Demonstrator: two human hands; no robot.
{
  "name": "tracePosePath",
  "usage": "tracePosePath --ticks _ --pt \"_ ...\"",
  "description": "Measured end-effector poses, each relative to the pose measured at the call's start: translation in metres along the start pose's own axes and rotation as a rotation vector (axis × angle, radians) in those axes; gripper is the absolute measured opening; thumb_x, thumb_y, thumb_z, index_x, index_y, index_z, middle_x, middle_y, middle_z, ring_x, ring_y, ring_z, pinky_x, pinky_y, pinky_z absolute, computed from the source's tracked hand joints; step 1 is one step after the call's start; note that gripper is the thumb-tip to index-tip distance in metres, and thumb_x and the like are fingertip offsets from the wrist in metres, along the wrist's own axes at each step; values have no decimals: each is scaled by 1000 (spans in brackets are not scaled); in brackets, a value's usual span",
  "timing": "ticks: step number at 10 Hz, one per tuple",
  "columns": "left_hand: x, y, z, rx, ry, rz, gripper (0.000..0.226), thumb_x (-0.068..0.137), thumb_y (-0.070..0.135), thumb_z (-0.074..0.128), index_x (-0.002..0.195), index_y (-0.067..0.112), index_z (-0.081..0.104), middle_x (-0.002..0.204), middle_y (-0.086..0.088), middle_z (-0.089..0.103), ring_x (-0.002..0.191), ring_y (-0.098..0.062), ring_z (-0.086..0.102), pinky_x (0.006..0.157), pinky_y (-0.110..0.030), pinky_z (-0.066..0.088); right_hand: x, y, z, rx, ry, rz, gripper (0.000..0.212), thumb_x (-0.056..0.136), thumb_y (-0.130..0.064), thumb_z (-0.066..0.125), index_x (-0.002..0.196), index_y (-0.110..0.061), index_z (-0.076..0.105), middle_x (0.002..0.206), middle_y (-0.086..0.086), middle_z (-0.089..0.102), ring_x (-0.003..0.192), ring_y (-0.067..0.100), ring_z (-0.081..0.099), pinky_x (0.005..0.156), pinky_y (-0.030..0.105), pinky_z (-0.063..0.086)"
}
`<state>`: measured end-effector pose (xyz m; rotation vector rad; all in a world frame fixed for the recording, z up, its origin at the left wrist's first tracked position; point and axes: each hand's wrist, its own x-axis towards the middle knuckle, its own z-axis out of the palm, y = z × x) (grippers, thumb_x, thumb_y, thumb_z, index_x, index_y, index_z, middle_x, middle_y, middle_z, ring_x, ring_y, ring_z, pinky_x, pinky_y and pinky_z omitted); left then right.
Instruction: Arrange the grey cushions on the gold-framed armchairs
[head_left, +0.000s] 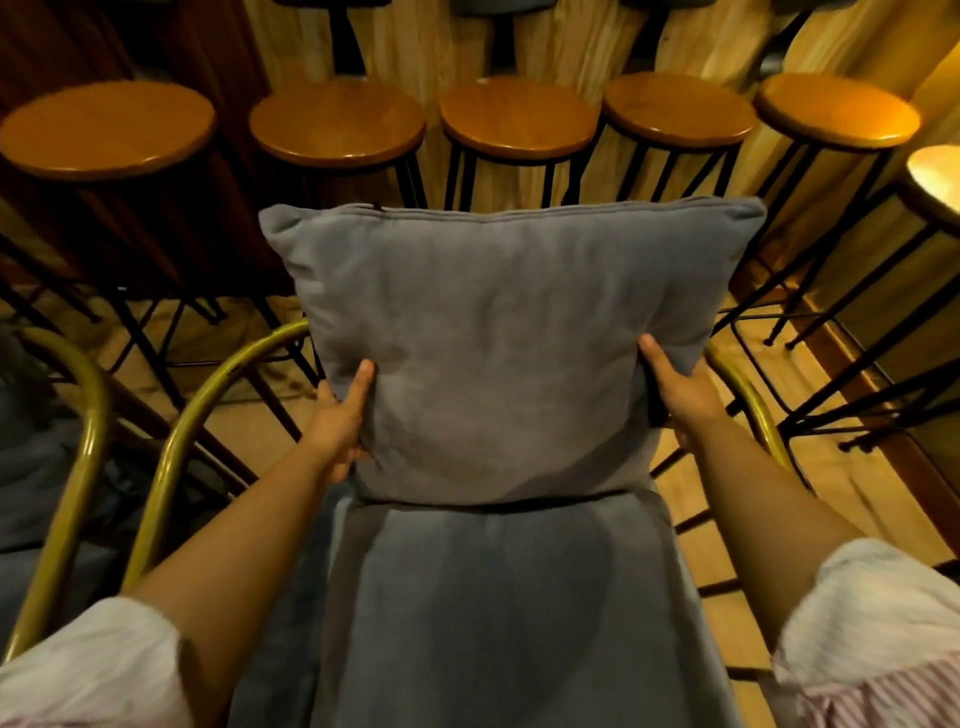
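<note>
A square grey cushion (498, 343) stands upright at the back of a gold-framed armchair (208, 395), its zipped edge on top. Its lower edge rests on the grey seat cushion (509, 613). My left hand (340, 415) grips the cushion's lower left side, thumb on the front face. My right hand (675, 387) grips the lower right side the same way. The fingers of both hands are hidden behind the cushion. The chair's gold arm rail (748, 400) shows on the right too.
A second gold-framed armchair (78, 467) with grey padding stands close on the left. A row of round wooden bar stools (337, 122) with black metal legs lines a wooden bar front just behind the chair. More stools (935, 176) stand at the right.
</note>
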<state>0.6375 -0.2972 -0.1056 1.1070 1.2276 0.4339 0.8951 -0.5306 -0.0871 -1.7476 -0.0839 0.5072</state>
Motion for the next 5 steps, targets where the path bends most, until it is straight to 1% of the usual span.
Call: tracePosePath --ticks 1,2,3,4,5 --pt "4 -2 -1 70 -22 24 82 83 61 52 150 30 16 155 -6 33 137 -38 39 99 -64 42 -2 12 0 -36 37 -24 79 74 -60 66 140 -21 45 145 6 49 133 28 46 107 41 41" --pt "10 0 -1 130 7 10 85 84 61 51 152 25 15 158 -9 27 138 -41 35 103 -62 38 -7 15 7 -59 9 -30 78 80 -58 61 143 -17 39 149 9 44 137 30 41 111 41 37" --pt "-2 2 5 175 12 -20 85 88 58 46 153 15 13 159 -12 24 141 -39 31 111 -55 33 -23 17 13 -86 2 21 81 87 -57 53 151 -20 19 157 10 30 143 34 30 117 47 29" --pt "-29 -3 3 218 -73 26 76 91 53 46 151 11 25 156 -12 31 140 -37 34 112 -50 33 -56 17 16 -184 -15 9 75 94 -49 47 153 -17 13 160 9 23 146 33 25 119 44 24" --pt "-56 -7 -11 278 -119 77 71 92 49 47 151 17 23 157 -12 30 141 -37 33 113 -50 33 -98 9 19 -346 -103 25 70 96 -45 44 152 -12 18 160 11 23 146 31 25 116 37 22"
